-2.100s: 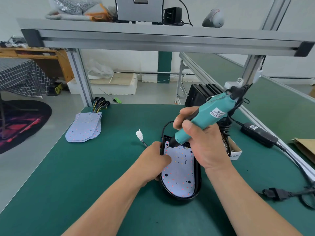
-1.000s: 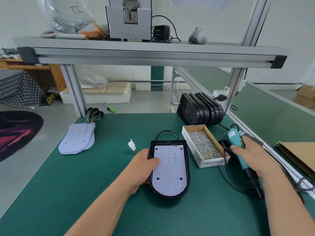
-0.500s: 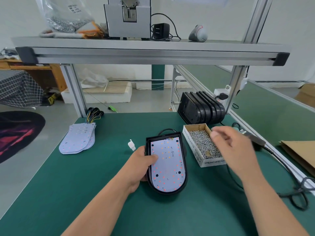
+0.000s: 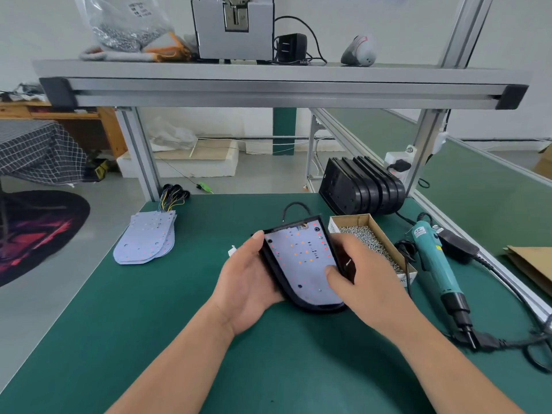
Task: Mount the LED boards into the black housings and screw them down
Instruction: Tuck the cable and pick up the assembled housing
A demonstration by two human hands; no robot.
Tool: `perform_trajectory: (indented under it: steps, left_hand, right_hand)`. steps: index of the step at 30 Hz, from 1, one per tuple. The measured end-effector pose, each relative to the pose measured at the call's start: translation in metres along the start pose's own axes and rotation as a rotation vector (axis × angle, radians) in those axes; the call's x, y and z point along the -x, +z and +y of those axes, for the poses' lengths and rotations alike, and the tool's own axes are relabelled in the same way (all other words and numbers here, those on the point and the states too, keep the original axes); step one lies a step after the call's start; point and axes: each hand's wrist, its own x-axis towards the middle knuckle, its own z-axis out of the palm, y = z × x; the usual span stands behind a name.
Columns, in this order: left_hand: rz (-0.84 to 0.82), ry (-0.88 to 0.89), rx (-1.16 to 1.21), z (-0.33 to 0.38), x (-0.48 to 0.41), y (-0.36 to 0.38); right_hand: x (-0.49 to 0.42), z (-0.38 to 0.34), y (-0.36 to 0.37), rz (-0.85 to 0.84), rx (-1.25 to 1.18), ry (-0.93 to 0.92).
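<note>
- My left hand (image 4: 248,282) grips the black housing (image 4: 313,307) from its 9 o'clock side. The thumb lies on the rim and the fingers curl beneath.
- My right hand (image 4: 367,279) grips the same housing from the 3 o'clock side. The thumb presses on the LED board (image 4: 298,258) and the fingers wrap round the edge.
- The board sits inside the housing, face up, with small red and orange dots across it. The square end points to 12 o'clock and the rounded end to 6.
- The housing is held tilted over the middle of the green desk (image 4: 119,324). I cannot tell whether its rounded end touches the desk.
- A black cable (image 4: 295,206) loops out at the housing's 12 o'clock end, and a white connector (image 4: 232,251) peeks out at 9 o'clock, just beside my left hand.
- The cardboard box of screws (image 4: 367,234) lies at 2 o'clock, just beside the housing. The print on its near end is mostly hidden and unreadable.
- The teal electric screwdriver (image 4: 433,258) lies on the desk at 3 o'clock. Its white label is too small to read.
- Spare black housings (image 4: 364,186) stand in a row on edge at 1 o'clock.
- Loose LED boards (image 4: 146,240) are stacked at 10 o'clock with their wires bunched behind.
- On the shelf (image 4: 268,82) at 12 o'clock a clear bag of screws (image 4: 125,22) carries a printed label, too blurred to read.
</note>
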Motion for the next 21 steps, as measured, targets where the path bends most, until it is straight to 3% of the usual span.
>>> perform_trajectory:
  steps: [7,12,16,21]
  left_hand:
    - [0.030,0.055,0.110,0.010,-0.001,-0.011]
    - [0.152,0.099,0.052,0.010,-0.003,-0.011]
    - [0.279,0.146,-0.102,0.005,-0.005,-0.008]
    - [0.225,0.232,-0.333,0.001,0.000,-0.006]
  right_hand:
    - [-0.001,0.007,0.000,0.053,0.170,-0.167]
    - [-0.002,0.008,-0.001,-0.006,0.416,-0.545]
    - [-0.003,0.002,0.001,-0.120,0.526,-0.552]
    - [-0.001,0.009,-0.003,-0.386,0.572,-0.407]
